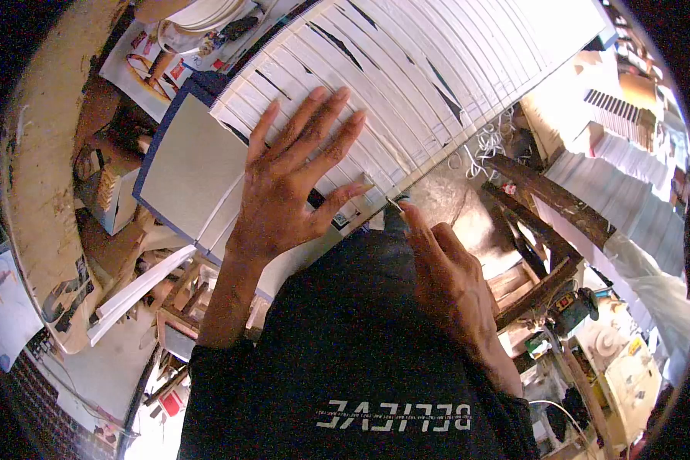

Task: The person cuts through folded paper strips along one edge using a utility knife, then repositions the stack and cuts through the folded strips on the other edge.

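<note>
My left hand point(295, 165) lies flat, fingers spread, on a long white slatted row point(406, 77) that looks like book spines packed side by side. Dark gaps and thin pale cords show between its strips. At the near edge of the row, my right hand point(452, 276) is closed, thumb and forefinger together. A small thin pale tip point(394, 204) sticks out from those fingers towards the edge; what it belongs to is hidden in the hand. Below the left hand, a grey board with a blue border point(195, 165) sits under the end of the row.
White string scraps point(492, 142) hang past the row's right edge. Wooden beams point(548, 199) and stacked paper point(613, 192) stand at the right. On the left are a wooden bench point(38, 169) and white strips point(142, 291). A roll of pale cord point(199, 23) lies at the top.
</note>
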{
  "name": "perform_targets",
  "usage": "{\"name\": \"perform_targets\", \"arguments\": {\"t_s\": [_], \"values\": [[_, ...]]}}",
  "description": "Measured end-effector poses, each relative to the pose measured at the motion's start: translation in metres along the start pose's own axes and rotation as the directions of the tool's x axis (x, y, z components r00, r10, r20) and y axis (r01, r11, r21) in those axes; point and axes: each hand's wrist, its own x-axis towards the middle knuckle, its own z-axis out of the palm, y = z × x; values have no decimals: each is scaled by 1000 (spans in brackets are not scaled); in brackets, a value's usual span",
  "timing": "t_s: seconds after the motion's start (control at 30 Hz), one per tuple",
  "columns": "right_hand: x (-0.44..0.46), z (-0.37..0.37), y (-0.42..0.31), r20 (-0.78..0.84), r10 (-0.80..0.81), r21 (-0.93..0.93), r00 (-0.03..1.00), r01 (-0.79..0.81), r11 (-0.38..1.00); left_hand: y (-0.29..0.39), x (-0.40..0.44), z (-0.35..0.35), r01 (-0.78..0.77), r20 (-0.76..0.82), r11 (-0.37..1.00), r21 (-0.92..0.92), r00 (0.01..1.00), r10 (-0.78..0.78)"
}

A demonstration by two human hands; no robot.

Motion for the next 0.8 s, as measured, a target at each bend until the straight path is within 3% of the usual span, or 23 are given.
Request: {"name": "perform_targets", "arguments": {"t_s": [0.57, 0.73, 0.8], "values": [[-5, -1, -10, -34, 31, -78, 999, -34, 996, 2, 0, 0, -7, 8, 1000, 7, 1000, 7], [-19, -13, -22, 54, 149, -238, 987, -132, 962, 2, 0, -2, -1, 0, 1000, 12, 1000, 1], [-15, -7, -20, 29, 112, -227, 993, -103, 968, 3, 0, -3, -9, 2, 1000, 20, 1000, 9]]}}
